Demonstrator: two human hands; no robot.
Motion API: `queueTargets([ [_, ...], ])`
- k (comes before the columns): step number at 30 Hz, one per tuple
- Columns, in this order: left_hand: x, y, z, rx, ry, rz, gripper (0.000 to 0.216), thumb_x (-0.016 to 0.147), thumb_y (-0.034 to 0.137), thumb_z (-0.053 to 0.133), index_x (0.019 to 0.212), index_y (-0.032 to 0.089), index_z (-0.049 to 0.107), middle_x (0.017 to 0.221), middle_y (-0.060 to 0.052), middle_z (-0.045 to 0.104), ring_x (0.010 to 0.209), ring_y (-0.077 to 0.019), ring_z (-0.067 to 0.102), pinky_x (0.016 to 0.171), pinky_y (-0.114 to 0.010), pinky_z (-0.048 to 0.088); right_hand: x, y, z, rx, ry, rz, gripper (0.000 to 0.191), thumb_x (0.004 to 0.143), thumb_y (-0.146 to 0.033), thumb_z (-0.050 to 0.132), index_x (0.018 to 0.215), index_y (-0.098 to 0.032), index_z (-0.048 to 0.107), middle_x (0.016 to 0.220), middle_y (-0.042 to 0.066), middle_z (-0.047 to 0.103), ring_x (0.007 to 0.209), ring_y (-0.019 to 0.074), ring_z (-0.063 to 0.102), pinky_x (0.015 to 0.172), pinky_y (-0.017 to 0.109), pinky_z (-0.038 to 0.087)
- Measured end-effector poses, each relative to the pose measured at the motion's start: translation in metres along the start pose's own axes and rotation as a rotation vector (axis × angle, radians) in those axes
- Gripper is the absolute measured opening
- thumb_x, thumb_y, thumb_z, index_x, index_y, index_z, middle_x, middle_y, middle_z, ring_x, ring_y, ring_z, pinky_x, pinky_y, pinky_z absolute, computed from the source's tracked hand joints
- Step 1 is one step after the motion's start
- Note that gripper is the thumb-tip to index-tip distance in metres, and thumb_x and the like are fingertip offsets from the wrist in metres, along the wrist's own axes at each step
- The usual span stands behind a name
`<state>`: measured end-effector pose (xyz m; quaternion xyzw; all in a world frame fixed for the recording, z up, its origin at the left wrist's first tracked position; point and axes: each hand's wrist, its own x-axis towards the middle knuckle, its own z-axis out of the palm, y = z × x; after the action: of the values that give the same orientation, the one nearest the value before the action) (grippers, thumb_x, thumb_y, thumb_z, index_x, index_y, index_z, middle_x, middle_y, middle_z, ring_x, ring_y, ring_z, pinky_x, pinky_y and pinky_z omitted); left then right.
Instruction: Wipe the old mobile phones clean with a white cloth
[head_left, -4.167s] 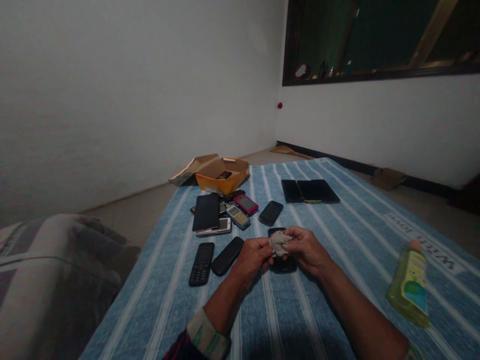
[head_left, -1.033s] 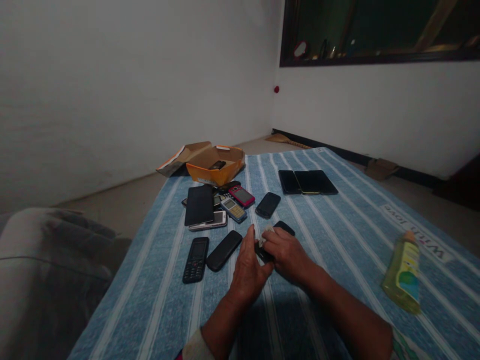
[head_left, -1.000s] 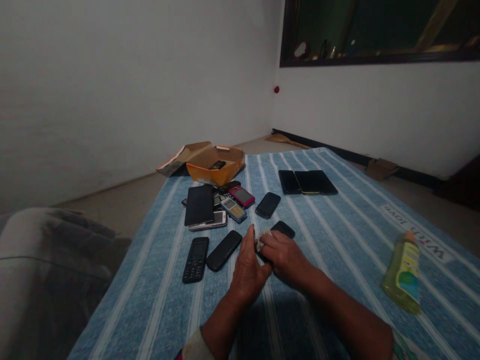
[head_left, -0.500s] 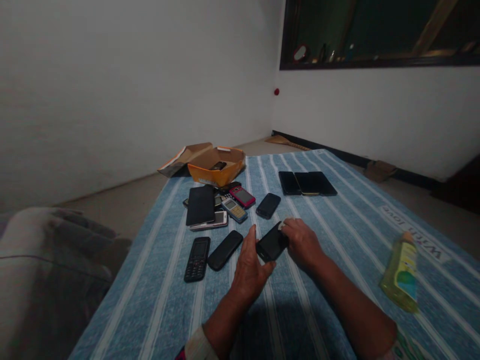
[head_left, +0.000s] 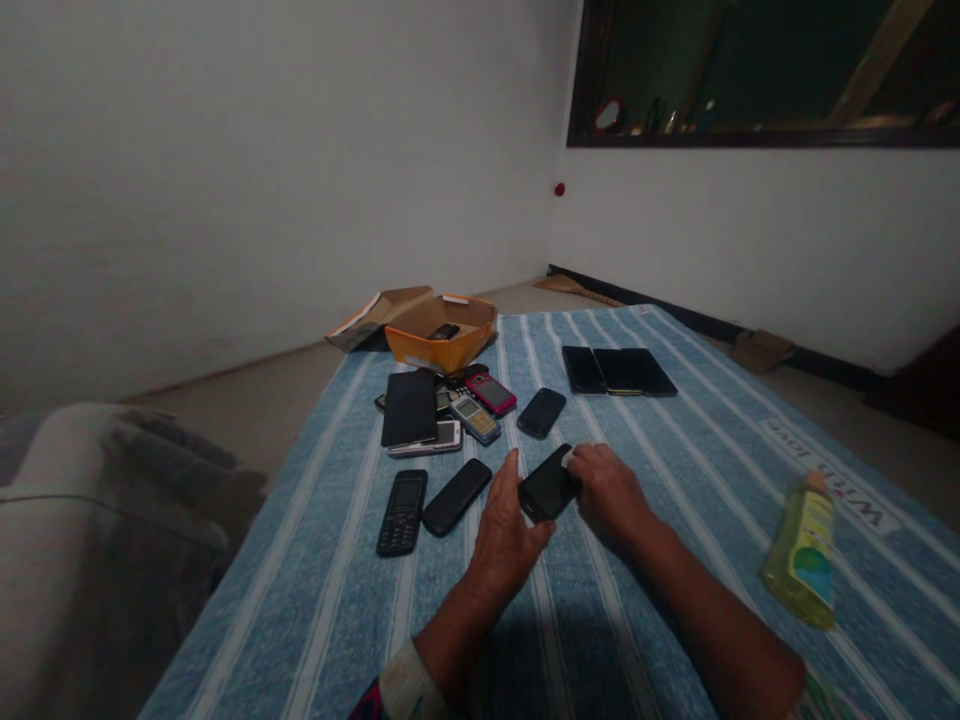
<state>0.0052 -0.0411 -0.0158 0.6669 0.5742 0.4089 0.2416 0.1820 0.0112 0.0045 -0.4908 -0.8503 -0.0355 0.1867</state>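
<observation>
A black touchscreen phone (head_left: 546,486) lies tilted between my hands, just above or on the striped cloth; I cannot tell which. My left hand (head_left: 501,538) is closed on its near-left side, thumb at the bottom edge and fingers along the left. At the phone's upper right, my right hand (head_left: 609,492) has its fingers pinched round a small white piece of cloth or tissue (head_left: 568,458), touching the screen's edge. Left of my hands are a dark phone lying face down (head_left: 457,497) and a black keypad phone (head_left: 403,512). Another dark phone (head_left: 541,413) lies just beyond.
A heap at the back left holds a pink-framed phone (head_left: 491,393), a blue keypad phone (head_left: 475,419) and a black flat device (head_left: 409,408). Behind it stands an open orange box (head_left: 431,351). Black tablets or phones (head_left: 636,371) lie back right; a yellow-green bottle (head_left: 802,555) lies right.
The camera view has turned slightly, so everything sits a little further right in the picture. Both hands stay at the same phone, and the white piece remains near its upper right edge.
</observation>
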Motion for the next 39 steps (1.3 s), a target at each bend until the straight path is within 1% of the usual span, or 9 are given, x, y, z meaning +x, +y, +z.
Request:
queueTargets([
  [5, 0.001, -0.003, 0.002, 0.015, 0.004, 0.001, 0.094, 0.067, 0.013, 0.069, 0.15, 0.015, 0.024, 0.144, -0.018, 0.047, 0.128, -0.0329, 0.051, 0.107, -0.05, 0.043, -0.029, -0.016, 0.0, 0.062, 0.056, -0.1, 0.022, 0.084, 0.0, 0.054, 0.09, -0.017, 0.066, 0.099, 0.009, 0.064, 0.09, 0.023, 0.049, 0.078, 0.033, 0.041],
  [10, 0.001, -0.007, 0.001, 0.018, -0.007, 0.042, 0.09, 0.072, 0.021, 0.067, 0.15, 0.014, 0.022, 0.145, -0.019, 0.045, 0.132, -0.0338, 0.047, 0.106, -0.05, 0.043, -0.031, -0.042, 0.0, 0.126, 0.038, -0.186, 0.018, 0.085, -0.003, 0.056, 0.088, -0.017, 0.066, 0.094, 0.007, 0.063, 0.084, 0.022, 0.047, 0.073, 0.032, 0.041],
  [16, 0.0, -0.006, -0.002, 0.023, -0.046, 0.055, 0.097, 0.067, 0.013, 0.068, 0.152, 0.018, 0.02, 0.144, -0.017, 0.046, 0.134, -0.033, 0.045, 0.108, -0.051, 0.041, -0.036, -0.032, -0.005, 0.152, 0.051, -0.113, 0.025, 0.082, 0.003, 0.053, 0.088, -0.018, 0.065, 0.093, 0.006, 0.063, 0.084, 0.0209, 0.047, 0.071, 0.031, 0.04],
  [19, -0.001, -0.006, -0.003, 0.011, -0.057, 0.056, 0.095, 0.068, 0.016, 0.068, 0.152, 0.017, 0.021, 0.144, -0.017, 0.046, 0.134, -0.0336, 0.045, 0.108, -0.051, 0.041, -0.041, -0.035, -0.003, 0.141, 0.065, -0.141, 0.023, 0.083, 0.002, 0.054, 0.086, -0.018, 0.065, 0.094, 0.006, 0.063, 0.084, 0.0211, 0.048, 0.072, 0.032, 0.04],
  [23, -0.002, -0.008, -0.006, -0.03, -0.066, 0.076, 0.091, 0.072, 0.02, 0.066, 0.152, 0.014, 0.021, 0.147, -0.02, 0.043, 0.133, -0.0337, 0.046, 0.107, -0.051, 0.042, -0.03, -0.051, 0.001, 0.124, 0.041, -0.21, 0.016, 0.084, -0.003, 0.058, 0.082, -0.018, 0.065, 0.091, 0.006, 0.063, 0.083, 0.0211, 0.048, 0.07, 0.032, 0.039],
  [29, -0.005, -0.009, -0.01, -0.063, -0.067, 0.113, 0.093, 0.074, 0.022, 0.067, 0.153, 0.016, 0.017, 0.151, -0.019, 0.038, 0.138, -0.0338, 0.04, 0.112, -0.053, 0.036, 0.005, -0.061, 0.0, 0.07, 0.012, -0.202, 0.016, 0.089, -0.007, 0.056, 0.081, -0.017, 0.066, 0.084, 0.006, 0.062, 0.082, 0.0205, 0.049, 0.069, 0.031, 0.039],
  [34, -0.004, -0.009, -0.009, -0.083, -0.08, 0.076, 0.095, 0.071, 0.018, 0.067, 0.153, 0.015, 0.018, 0.146, -0.019, 0.043, 0.129, -0.0323, 0.05, 0.107, -0.052, 0.042, -0.017, -0.054, 0.001, 0.084, 0.007, -0.234, 0.014, 0.085, -0.004, 0.059, 0.083, -0.017, 0.066, 0.089, 0.005, 0.063, 0.083, 0.0209, 0.048, 0.071, 0.032, 0.04],
  [36, -0.004, -0.01, -0.007, -0.068, -0.078, 0.071, 0.096, 0.069, 0.016, 0.066, 0.153, 0.016, 0.018, 0.147, -0.019, 0.042, 0.131, -0.0332, 0.048, 0.108, -0.053, 0.042, -0.025, -0.052, 0.0, 0.093, 0.004, -0.237, 0.015, 0.085, -0.004, 0.059, 0.083, -0.018, 0.066, 0.089, 0.005, 0.063, 0.082, 0.0207, 0.047, 0.07, 0.032, 0.04],
  [39, -0.004, -0.011, -0.007, -0.059, -0.075, 0.09, 0.097, 0.069, 0.014, 0.065, 0.153, 0.016, 0.017, 0.15, -0.019, 0.04, 0.136, -0.0338, 0.043, 0.11, -0.054, 0.039, -0.02, -0.056, 0.002, 0.092, 0.009, -0.236, 0.015, 0.086, -0.006, 0.059, 0.079, -0.019, 0.065, 0.086, 0.005, 0.062, 0.081, 0.0205, 0.047, 0.068, 0.032, 0.04],
])
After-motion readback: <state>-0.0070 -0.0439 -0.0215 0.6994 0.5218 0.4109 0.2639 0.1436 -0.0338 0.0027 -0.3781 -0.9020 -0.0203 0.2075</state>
